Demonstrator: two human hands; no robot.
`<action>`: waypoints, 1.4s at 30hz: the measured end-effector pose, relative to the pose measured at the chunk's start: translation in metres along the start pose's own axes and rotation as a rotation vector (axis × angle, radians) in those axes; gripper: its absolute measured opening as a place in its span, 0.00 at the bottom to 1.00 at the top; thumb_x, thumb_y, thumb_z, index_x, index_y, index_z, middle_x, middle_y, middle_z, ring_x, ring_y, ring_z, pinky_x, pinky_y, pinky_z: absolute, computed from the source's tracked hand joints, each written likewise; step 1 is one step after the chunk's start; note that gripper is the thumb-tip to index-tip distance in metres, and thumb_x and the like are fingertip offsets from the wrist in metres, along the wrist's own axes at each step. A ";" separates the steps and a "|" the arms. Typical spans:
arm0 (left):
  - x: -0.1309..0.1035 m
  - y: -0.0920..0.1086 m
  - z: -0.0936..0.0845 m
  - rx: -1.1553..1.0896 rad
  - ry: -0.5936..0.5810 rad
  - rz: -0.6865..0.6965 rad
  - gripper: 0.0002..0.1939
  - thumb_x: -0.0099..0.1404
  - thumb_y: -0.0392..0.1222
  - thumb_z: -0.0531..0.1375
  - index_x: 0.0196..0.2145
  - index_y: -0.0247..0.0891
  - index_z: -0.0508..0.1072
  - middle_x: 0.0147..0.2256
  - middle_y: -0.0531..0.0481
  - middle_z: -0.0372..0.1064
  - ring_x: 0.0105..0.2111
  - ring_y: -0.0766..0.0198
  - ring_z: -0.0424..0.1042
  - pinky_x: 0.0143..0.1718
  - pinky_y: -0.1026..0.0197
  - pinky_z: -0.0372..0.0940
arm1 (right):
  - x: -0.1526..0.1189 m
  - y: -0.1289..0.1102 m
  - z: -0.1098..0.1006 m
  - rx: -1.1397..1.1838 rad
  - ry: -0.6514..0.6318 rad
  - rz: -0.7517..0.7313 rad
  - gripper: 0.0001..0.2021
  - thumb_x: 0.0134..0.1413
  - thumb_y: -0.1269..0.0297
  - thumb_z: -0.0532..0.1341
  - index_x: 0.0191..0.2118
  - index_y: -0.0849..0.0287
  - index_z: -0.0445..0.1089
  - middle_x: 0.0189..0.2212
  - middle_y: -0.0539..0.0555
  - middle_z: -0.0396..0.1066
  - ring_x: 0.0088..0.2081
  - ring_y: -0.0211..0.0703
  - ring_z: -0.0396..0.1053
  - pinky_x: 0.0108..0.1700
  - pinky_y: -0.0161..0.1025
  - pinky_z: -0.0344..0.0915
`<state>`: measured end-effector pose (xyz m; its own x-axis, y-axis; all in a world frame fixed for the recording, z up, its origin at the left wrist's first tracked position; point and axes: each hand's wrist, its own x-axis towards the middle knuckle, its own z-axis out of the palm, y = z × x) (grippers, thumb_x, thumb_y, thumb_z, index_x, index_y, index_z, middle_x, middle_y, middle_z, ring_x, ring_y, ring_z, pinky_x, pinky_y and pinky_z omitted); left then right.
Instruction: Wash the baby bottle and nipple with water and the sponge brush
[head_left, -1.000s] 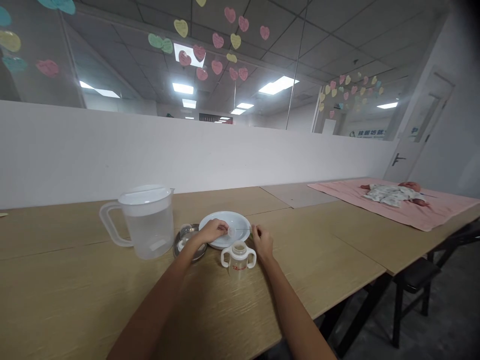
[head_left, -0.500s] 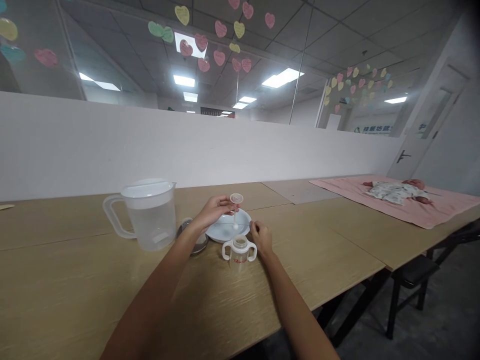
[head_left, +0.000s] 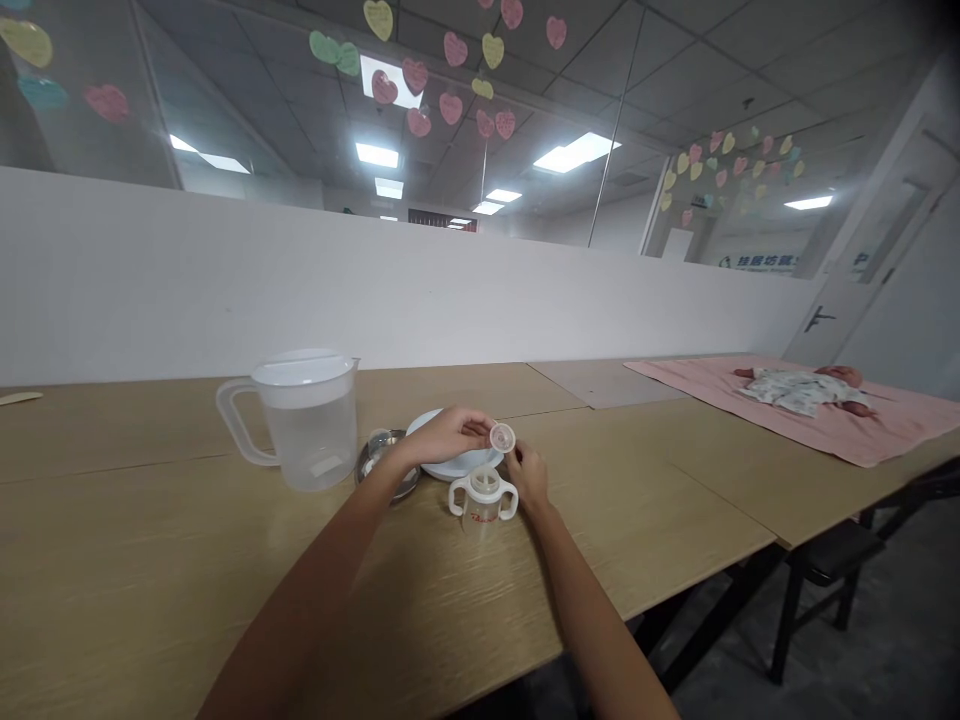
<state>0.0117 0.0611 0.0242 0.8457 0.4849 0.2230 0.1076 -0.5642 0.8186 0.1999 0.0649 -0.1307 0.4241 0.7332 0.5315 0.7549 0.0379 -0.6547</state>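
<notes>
My left hand [head_left: 450,436] pinches the pale round top of a bottle's straw piece [head_left: 502,438] by its edge, with the disc facing me. Right beside it, my right hand [head_left: 531,474] has its fingers closed; whatever they grip is too small to make out. Below both hands a clear baby bottle [head_left: 482,508] stands upright and uncapped, with white side handles and red lettering. Behind it lies a pale blue-white plate [head_left: 427,420], partly covered by my left hand. A metal bowl [head_left: 367,478] holding a small clear part sits left of the plate, partly behind my left forearm.
A lidded translucent jug [head_left: 311,435] with liquid inside stands to the left. Far right, a baby doll [head_left: 799,390] in patterned clothing lies on a pink cloth [head_left: 675,375]. A white wall [head_left: 375,290] runs behind the table. A dark stool [head_left: 836,553] stands by its right edge.
My left hand has moved right and down, tilting the straw piece so its disc faces me. Its hanging straw and white end no longer show. The hands are now closer together.
</notes>
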 end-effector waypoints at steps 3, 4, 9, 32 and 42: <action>-0.004 0.010 0.002 0.127 -0.034 -0.018 0.07 0.58 0.36 0.57 0.33 0.34 0.74 0.35 0.48 0.75 0.36 0.63 0.72 0.40 0.62 0.64 | 0.000 0.000 0.000 -0.004 -0.005 -0.003 0.22 0.60 0.51 0.46 0.25 0.59 0.66 0.21 0.52 0.68 0.24 0.38 0.60 0.26 0.33 0.48; -0.005 0.013 0.002 0.171 -0.039 -0.024 0.08 0.58 0.36 0.56 0.32 0.34 0.75 0.35 0.48 0.75 0.36 0.64 0.72 0.39 0.63 0.64 | 0.000 0.000 0.000 -0.004 -0.003 -0.007 0.22 0.60 0.51 0.46 0.24 0.58 0.66 0.21 0.52 0.67 0.24 0.38 0.60 0.26 0.33 0.48; -0.012 0.017 -0.007 0.401 -0.002 -0.061 0.11 0.61 0.39 0.54 0.37 0.36 0.75 0.38 0.48 0.75 0.39 0.63 0.72 0.40 0.65 0.64 | 0.000 -0.001 -0.002 0.011 -0.013 -0.001 0.23 0.60 0.50 0.45 0.24 0.58 0.65 0.20 0.50 0.66 0.23 0.38 0.59 0.26 0.33 0.48; -0.036 -0.051 -0.063 1.038 0.058 -0.914 0.12 0.46 0.32 0.65 0.32 0.32 0.75 0.34 0.37 0.75 0.34 0.53 0.74 0.32 0.61 0.65 | -0.001 -0.006 -0.006 -0.117 0.148 0.108 0.25 0.63 0.53 0.41 0.28 0.61 0.69 0.26 0.58 0.71 0.26 0.41 0.62 0.29 0.36 0.47; -0.026 0.031 -0.018 1.032 0.337 -0.257 0.11 0.66 0.44 0.50 0.36 0.37 0.69 0.35 0.46 0.73 0.33 0.60 0.71 0.31 0.63 0.59 | -0.003 -0.023 -0.011 0.101 0.411 -0.202 0.27 0.57 0.54 0.52 0.58 0.65 0.54 0.42 0.60 0.69 0.29 0.40 0.67 0.30 0.36 0.62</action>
<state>-0.0163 0.0435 0.0536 0.5679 0.7351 0.3704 0.7740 -0.6300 0.0637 0.1869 0.0542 -0.1113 0.4517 0.3753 0.8094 0.7991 0.2331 -0.5541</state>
